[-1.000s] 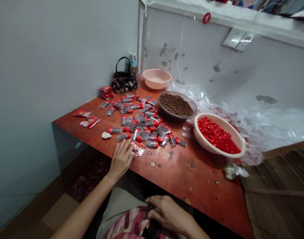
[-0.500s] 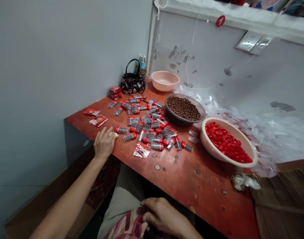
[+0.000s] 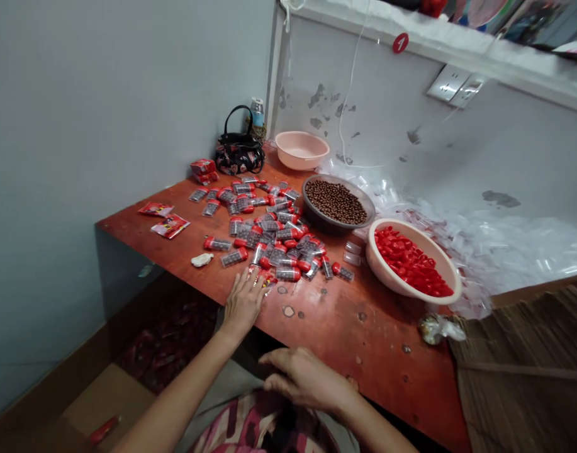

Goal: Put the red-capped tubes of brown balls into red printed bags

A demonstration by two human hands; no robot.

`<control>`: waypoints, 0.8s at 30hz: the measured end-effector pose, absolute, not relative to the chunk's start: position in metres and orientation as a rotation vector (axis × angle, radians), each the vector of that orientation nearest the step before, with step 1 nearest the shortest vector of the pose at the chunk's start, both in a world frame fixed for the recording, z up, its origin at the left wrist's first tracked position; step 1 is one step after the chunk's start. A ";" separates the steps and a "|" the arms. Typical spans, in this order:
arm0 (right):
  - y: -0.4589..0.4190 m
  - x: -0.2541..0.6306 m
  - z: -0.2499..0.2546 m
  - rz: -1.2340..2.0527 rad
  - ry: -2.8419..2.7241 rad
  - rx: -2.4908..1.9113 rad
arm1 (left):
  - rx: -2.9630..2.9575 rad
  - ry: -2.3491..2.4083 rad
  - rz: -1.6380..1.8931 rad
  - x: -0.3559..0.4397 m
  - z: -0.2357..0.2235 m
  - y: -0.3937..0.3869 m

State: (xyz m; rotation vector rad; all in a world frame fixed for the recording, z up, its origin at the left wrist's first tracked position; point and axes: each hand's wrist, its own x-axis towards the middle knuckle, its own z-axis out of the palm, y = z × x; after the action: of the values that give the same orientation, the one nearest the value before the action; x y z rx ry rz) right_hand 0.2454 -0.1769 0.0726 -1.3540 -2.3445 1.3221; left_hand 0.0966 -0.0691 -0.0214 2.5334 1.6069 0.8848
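Nearest, on the near side of the tubes (image 3: pixel 283 257) and below them, the right hand (image 3: pixel 307 380) hangs over the person's lap, its fingers loosely bent, thumb and forefinger apart, with nothing seen in its grasp. At the tubes' near edge the left hand (image 3: pixel 243 305) lies palm down on the tabletop (image 3: pixel 330 333), its fingers stretched out, slightly spread, over a red packet (image 3: pixel 268 282). They hide much of the packet, which sits right up against the tubes; whether it touches them cannot be told. The tubes, red-capped and dark-filled, lie loose and block the space beyond it.

Left of the tubes lie a white scrap (image 3: pixel 202 260), then two flat packets (image 3: pixel 170 226). Right of them are two clear tubs (image 3: pixel 352 253), then a basin (image 3: pixel 396 288) of red caps, with a knotted bag (image 3: pixel 442 329) and brown sheets (image 3: pixel 524 371) farther right. Beyond their far right edge stands a bowl (image 3: pixel 326 223) of brown balls; clear plastic (image 3: pixel 524 233) heaps behind it. Past the tubes' far left end is a red stack (image 3: pixel 204 170); farther beyond are a handbag (image 3: pixel 240 158), a bottle (image 3: pixel 257 113) and a pink basin (image 3: pixel 301 162).
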 end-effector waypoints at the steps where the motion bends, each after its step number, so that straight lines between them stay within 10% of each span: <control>1: -0.172 0.247 0.074 1.318 -2.279 -1.350 | 2.527 1.577 0.919 0.095 -0.022 -0.069; 13: -0.095 0.259 0.034 1.390 -0.844 -1.201 | 2.094 1.211 1.228 0.095 0.008 -0.093; 24: -0.106 0.277 0.028 1.068 -1.223 -1.438 | 0.876 1.027 0.905 0.107 0.008 -0.105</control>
State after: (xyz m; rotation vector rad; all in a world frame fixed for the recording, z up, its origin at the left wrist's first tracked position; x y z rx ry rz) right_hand 0.2770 -0.1058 0.0284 -1.4383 -1.2230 1.0678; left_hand 0.1068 -0.1048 0.0075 0.8760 1.0268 0.9051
